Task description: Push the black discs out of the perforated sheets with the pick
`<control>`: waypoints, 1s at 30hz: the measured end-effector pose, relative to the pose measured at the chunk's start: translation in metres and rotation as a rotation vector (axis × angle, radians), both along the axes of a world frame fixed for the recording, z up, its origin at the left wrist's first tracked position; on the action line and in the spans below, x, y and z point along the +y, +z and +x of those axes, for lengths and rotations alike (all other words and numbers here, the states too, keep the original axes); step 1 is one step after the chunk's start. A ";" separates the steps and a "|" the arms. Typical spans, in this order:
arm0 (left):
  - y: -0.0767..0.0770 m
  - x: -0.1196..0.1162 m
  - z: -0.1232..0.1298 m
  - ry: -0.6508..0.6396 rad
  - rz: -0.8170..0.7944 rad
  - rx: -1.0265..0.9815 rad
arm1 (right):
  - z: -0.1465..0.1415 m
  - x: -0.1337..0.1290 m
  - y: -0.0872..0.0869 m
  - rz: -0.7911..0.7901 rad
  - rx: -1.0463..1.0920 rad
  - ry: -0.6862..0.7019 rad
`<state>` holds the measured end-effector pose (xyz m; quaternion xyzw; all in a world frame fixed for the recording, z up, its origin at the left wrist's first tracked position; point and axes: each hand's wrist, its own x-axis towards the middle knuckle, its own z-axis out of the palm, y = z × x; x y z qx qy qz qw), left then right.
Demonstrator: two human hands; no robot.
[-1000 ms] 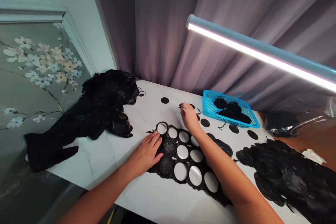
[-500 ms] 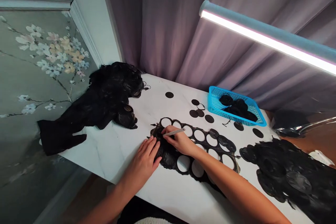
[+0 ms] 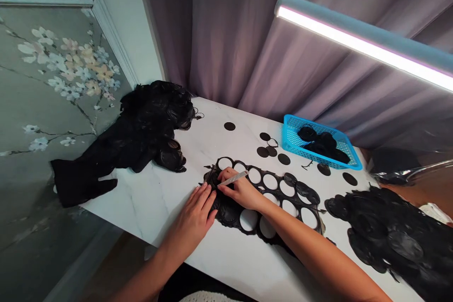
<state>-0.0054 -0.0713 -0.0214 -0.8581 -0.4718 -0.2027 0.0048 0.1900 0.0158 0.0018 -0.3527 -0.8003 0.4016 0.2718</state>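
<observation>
A black sheet punched with rows of round holes [image 3: 247,232] lies on the white table. My right hand [image 3: 239,191] is closed in a pinch around a slim silver tool [image 3: 233,179], its flat end pointing up and right. Its working tip is hidden by my fingers, so I cannot tell whether it is a knife or tweezers. Several black discs still sit in the sheet's left part under and beside my hands. With fingers stretched out, my left hand [image 3: 198,214] rests flat at the sheet's left edge, its fingertips close to my right hand.
Loose black discs [image 3: 230,126] are scattered behind the sheet. A blue mesh basket [image 3: 322,158] holding black pieces stands at the back right. Heaps of black material lie left [image 3: 141,127] and right [image 3: 392,236] on the white table [image 3: 141,203]. A lit tube lamp [image 3: 354,40] hangs above.
My right hand has shifted very slightly, and the silver tool has tilted a little more upright. My left hand stays in place. The camera view has moved slightly.
</observation>
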 end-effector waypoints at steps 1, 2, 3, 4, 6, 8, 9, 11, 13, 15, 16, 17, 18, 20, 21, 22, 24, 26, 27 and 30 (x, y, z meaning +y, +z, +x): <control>0.000 0.000 0.000 -0.002 0.003 0.005 | 0.000 0.000 0.000 0.004 -0.006 -0.003; 0.000 0.000 0.000 -0.004 0.006 0.010 | 0.000 -0.001 0.000 0.012 -0.012 -0.006; 0.000 0.000 0.000 -0.004 0.010 0.011 | 0.000 -0.003 -0.001 0.024 -0.019 -0.011; 0.000 0.000 0.000 -0.003 0.013 0.012 | -0.002 -0.005 -0.002 0.044 -0.031 -0.018; -0.001 0.000 0.000 -0.003 0.012 0.011 | -0.007 -0.014 -0.004 0.126 -0.082 -0.037; -0.002 0.000 0.000 -0.011 0.011 0.008 | -0.014 -0.023 -0.007 0.262 -0.175 -0.024; -0.003 0.001 0.000 -0.015 0.012 0.004 | -0.017 -0.025 -0.009 0.332 -0.226 -0.010; -0.004 0.001 0.000 -0.013 0.011 -0.009 | -0.020 -0.020 -0.010 0.424 -0.302 -0.015; -0.005 0.002 -0.001 -0.002 0.011 -0.026 | -0.013 -0.001 -0.007 0.435 -0.330 -0.138; -0.005 0.002 -0.002 0.010 0.017 -0.038 | 0.006 0.027 -0.001 0.417 -0.326 -0.365; -0.005 0.002 -0.003 0.013 0.021 -0.041 | 0.018 0.039 0.003 0.416 -0.319 -0.481; -0.005 0.002 -0.003 0.014 0.027 -0.045 | 0.031 0.049 0.007 0.418 -0.301 -0.579; -0.003 0.002 -0.003 0.019 0.030 -0.048 | 0.043 0.055 0.011 0.420 -0.270 -0.638; 0.001 0.003 -0.001 0.041 0.037 -0.064 | 0.059 0.053 0.017 0.409 -0.186 -0.645; 0.004 0.003 0.002 0.055 0.038 -0.076 | 0.063 0.046 0.018 0.390 -0.149 -0.594; 0.007 0.003 0.005 0.059 0.033 -0.088 | 0.063 0.035 0.018 0.359 -0.124 -0.524; 0.012 0.003 0.015 0.017 0.003 -0.098 | 0.057 0.010 0.015 0.276 -0.111 -0.364; 0.013 0.003 0.025 -0.058 -0.030 -0.083 | 0.048 -0.011 0.009 0.179 -0.117 -0.235; 0.012 0.002 0.028 -0.084 -0.041 -0.068 | 0.044 -0.019 0.007 0.131 -0.110 -0.198; 0.006 0.000 0.032 -0.097 -0.072 -0.009 | 0.040 -0.027 0.003 0.016 -0.049 -0.151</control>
